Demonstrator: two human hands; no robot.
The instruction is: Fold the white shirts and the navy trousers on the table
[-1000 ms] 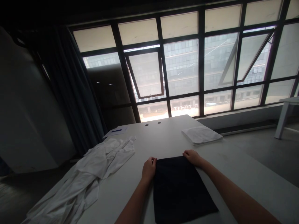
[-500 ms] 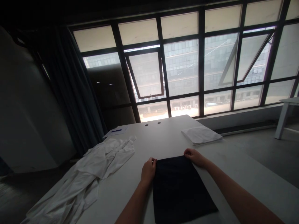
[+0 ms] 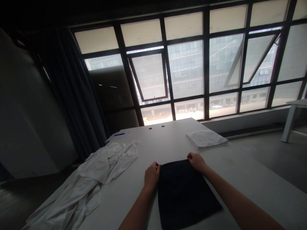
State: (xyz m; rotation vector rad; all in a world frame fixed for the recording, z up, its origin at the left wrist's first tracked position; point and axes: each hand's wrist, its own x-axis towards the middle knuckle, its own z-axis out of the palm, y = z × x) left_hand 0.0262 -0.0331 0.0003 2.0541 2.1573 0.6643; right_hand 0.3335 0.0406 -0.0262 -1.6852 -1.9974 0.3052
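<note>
Two hands, the left hand (image 3: pixel 152 175) and the right hand (image 3: pixel 196 161), sit at the far corners of a flat black cloth (image 3: pixel 184 195), near on the white table (image 3: pixel 242 172); whether they pinch is indeterminate. Folded: white cloth (image 3: pixel 206 138), far right. Unfolded: crumpled white garment (image 3: pixel 81 188), left.

Dim room, backlit by bright windows (image 3: pixel 184 67), with wide-angle edge curvature.
</note>
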